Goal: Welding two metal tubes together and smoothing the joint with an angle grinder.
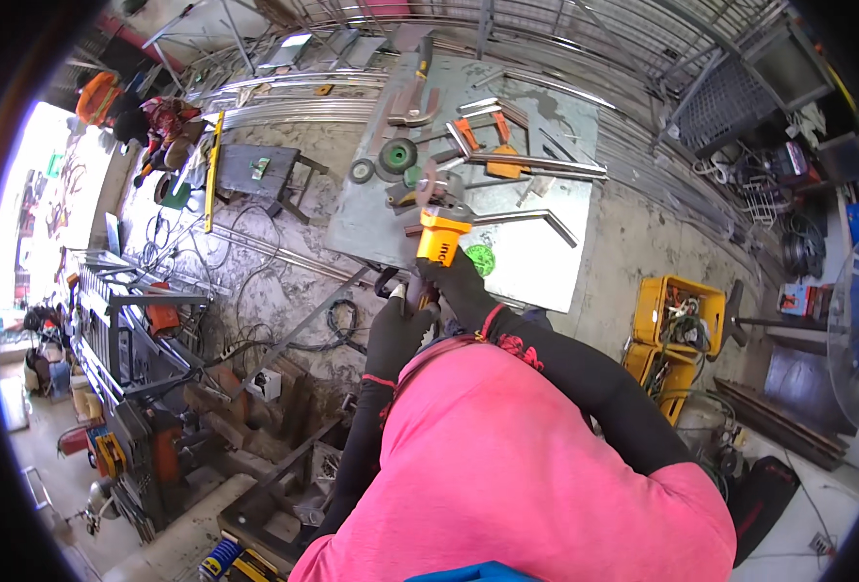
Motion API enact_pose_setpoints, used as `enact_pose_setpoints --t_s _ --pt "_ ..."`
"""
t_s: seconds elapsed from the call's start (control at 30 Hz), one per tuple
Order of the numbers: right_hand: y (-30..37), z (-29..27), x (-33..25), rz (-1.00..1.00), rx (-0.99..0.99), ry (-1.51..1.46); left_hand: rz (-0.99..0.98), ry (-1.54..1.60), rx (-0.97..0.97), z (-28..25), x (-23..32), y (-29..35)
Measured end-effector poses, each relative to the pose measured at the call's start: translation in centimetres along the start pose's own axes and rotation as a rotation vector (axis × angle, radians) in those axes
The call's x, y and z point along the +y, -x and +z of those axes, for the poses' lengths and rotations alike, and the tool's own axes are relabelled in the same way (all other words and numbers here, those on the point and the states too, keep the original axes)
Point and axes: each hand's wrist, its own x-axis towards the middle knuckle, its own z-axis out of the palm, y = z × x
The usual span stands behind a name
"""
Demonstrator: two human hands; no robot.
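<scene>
My right hand [461, 289], in a black sleeve that covers most of it, is wrapped round the body of a yellow angle grinder [442, 236]. The grinder's round disc [439, 184] points away from me, over the near part of a metal-topped table [531, 276]. Close by the tool's rear end, my left hand [397, 335] is closed, and what lies in its fingers is partly hidden. Past the disc are a wheel with a green hub [397, 155], an orange angled piece [507, 163] and a shiny metal tube [556, 167].
A reddish C-shaped clamp [415, 105] lies at the table's far left. Yellow crates [680, 312] of tools stand to the right. Coiled cable [342, 322] and metal frames [143, 320] are on the left. Another person [170, 131] crouches at the far left near a yellow level [214, 170].
</scene>
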Motion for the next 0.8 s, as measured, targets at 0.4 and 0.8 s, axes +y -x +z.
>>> enact_pose_setpoints --t_s 0.4,0.8 --pt "0.2 2.1 -2.2 -0.116 -0.318 0.420 0.207 0.285 -0.011 -1.4 -0.4 -2.5" --pt "-3.8 -7.8 -2.8 -0.766 0.266 1.613 -0.050 -0.287 0.466 -6.8 -3.4 -11.3"
